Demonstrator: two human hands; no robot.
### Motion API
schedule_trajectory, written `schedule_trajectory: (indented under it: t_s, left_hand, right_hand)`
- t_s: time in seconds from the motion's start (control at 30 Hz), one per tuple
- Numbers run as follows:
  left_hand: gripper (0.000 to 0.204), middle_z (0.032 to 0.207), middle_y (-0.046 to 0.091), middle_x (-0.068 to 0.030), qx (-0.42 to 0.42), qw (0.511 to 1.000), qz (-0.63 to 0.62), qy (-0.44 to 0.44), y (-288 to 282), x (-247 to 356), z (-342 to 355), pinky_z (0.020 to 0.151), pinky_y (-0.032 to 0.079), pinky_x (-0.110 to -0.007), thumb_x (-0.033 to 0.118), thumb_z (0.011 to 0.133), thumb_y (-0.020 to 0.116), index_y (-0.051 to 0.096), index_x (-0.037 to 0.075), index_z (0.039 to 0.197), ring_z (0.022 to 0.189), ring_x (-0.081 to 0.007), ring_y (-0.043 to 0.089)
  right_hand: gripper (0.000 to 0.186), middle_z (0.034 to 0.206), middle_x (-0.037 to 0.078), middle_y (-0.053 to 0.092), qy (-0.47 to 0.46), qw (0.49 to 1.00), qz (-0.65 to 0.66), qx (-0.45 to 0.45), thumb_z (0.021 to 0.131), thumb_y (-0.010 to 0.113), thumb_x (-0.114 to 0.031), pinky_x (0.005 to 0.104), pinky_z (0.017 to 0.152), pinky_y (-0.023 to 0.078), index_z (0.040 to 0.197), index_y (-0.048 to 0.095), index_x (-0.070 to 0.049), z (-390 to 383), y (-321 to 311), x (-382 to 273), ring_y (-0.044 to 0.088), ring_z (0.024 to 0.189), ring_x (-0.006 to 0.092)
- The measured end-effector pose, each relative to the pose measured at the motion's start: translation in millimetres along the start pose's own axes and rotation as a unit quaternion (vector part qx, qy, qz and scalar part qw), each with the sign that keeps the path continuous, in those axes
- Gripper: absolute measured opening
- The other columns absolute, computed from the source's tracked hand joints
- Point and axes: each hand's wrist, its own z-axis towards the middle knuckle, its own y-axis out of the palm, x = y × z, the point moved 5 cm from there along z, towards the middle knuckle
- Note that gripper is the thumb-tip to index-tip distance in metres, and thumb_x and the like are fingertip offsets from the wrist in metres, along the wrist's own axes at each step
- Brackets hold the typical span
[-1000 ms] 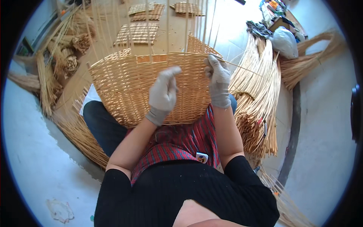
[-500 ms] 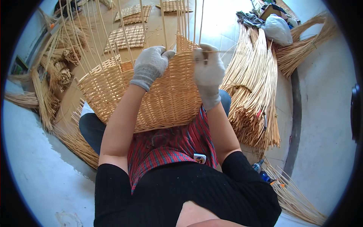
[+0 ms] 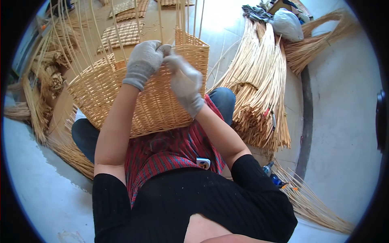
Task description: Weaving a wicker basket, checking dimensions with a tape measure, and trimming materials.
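A partly woven wicker basket (image 3: pixel 160 107) of tan strands rests on my lap, its wall towards me. Upright stakes (image 3: pixel 117 34) rise from its rim along the left and far sides. My left hand (image 3: pixel 142 64), in a grey-white knit glove, is closed at the near rim beside one stake, fingertips curled over the edge. Close to its fingertips, in front of the wall, is my right hand (image 3: pixel 185 79), gloved alike and tilted to the left. Motion smears its fingers, so whatever they hold cannot be made out.
A big bundle of pale wicker rods (image 3: pixel 257 85) lies on the floor to my right, below a white plastic bag (image 3: pixel 287 25). More bundles (image 3: pixel 48 81) lie at the left. Woven mats (image 3: pixel 121 35) are beyond the basket. Loose rods (image 3: pixel 316 208) spread at the lower right.
My right hand has swung left from the basket's right corner to beside my left hand. A thin strand trailing from it earlier no longer shows clearly. The whole view has shifted slightly.
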Motion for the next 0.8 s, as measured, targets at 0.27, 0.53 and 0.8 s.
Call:
schedule_trajectory:
  t_s: [0.27, 0.53, 0.8]
  left_hand:
    - [0.044, 0.084, 0.072, -0.0186, 0.139, 0.966, 0.204, 0.078, 0.3, 15.2, -7.1, 0.073, 0.056, -0.045, 0.046, 0.098, 0.051, 0.073, 0.008, 0.096, 0.083, -0.0363, 0.071]
    - [0.065, 0.091, 0.072, -0.0206, 0.133, 0.971, 0.199, -0.017, 8.1, 14.8, -1.4, 0.076, 0.056, -0.048, 0.055, 0.103, 0.034, 0.072, 0.003, 0.103, 0.085, -0.0389, 0.070]
    - [0.054, 0.128, 0.064, -0.0094, 0.170, 0.981, 0.067, 0.068, 19.3, 11.1, -38.1, 0.078, 0.056, -0.039, 0.031, 0.085, 0.075, 0.058, 0.016, 0.135, 0.095, -0.0282, 0.070]
  right_hand:
    - [0.034, 0.116, 0.016, 0.067, 0.012, 0.986, 0.027, -0.167, 0.088, 0.058, -0.003, 0.0425, 0.079, 0.055, 0.121, 0.061, -0.011, -14.3, -3.6, -9.0, 0.067, 0.101, 0.0349]
    - [0.022, 0.089, 0.015, 0.070, -0.011, 0.924, -0.021, -0.382, 0.087, 0.062, -0.011, 0.0425, 0.071, 0.056, 0.108, 0.067, -0.011, -84.7, -81.0, -14.8, 0.069, 0.082, 0.0320]
    - [0.056, 0.137, 0.010, 0.057, -0.107, 0.877, 0.021, -0.468, 0.080, 0.066, -0.025, 0.0451, 0.109, 0.041, 0.134, 0.057, -0.014, -227.5, -174.7, -36.3, 0.059, 0.121, 0.0267]
